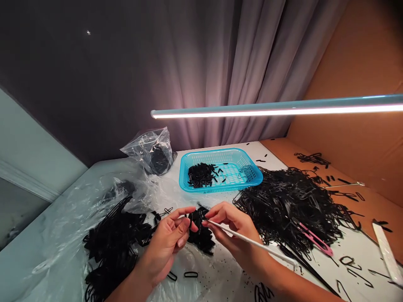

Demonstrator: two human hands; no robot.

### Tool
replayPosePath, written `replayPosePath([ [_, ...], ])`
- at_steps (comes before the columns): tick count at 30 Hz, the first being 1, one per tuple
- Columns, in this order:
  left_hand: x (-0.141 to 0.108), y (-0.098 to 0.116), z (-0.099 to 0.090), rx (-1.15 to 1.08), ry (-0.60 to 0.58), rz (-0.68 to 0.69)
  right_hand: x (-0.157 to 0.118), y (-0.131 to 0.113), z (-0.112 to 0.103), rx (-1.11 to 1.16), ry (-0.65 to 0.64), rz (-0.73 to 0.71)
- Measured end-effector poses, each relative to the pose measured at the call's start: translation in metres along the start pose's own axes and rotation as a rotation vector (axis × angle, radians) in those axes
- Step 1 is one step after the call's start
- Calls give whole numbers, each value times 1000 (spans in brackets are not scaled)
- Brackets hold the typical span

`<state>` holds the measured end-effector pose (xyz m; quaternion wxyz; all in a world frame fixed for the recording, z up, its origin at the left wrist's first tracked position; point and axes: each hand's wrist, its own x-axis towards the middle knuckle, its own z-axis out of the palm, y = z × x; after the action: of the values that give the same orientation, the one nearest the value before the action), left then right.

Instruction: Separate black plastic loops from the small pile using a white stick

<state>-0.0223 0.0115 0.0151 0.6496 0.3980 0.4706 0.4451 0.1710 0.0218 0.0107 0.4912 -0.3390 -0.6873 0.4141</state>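
My left hand (166, 245) pinches a small black plastic piece (189, 219) between its fingertips, right at the edge of a heap of black loops (200, 237). My right hand (234, 230) grips a thin white stick (255, 243), whose tip reaches toward the same small piece. A large tangled pile of black plastic loops (292, 205) lies to the right of my right hand. Another black heap (113, 239) sits on clear plastic sheeting (66, 218) to the left of my left hand.
A blue plastic basket (220, 170) holds short black pieces (201, 174). Pink-handled snips (315, 240) lie on the right pile. A clear bag (151, 151) stands behind the sheeting. A tube light (277, 110) runs overhead, and cardboard (346, 167) walls the right side.
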Motion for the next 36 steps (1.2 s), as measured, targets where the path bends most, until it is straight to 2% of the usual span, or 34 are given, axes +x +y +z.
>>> replayPosePath([
  [4, -2, -3, 3, -105, -8, -46, -3, 2, 3, -32, 3, -40],
  [12, -9, -10, 11, -236, -106, -32, -7, 6, 9, -125, -65, -254],
  [23, -9, -9, 13, -253, -77, -30, -8, 12, 11, -194, -81, -319],
  [29, -7, -15, 13, -203, -49, 59, -7, 11, 12, -244, -86, -380],
  [33, -6, -21, 15, -184, -3, 137, -7, 10, 16, -321, -38, -470],
  [36, -9, -20, 17, -217, -45, 101, -7, 9, 16, -378, 8, -489],
])
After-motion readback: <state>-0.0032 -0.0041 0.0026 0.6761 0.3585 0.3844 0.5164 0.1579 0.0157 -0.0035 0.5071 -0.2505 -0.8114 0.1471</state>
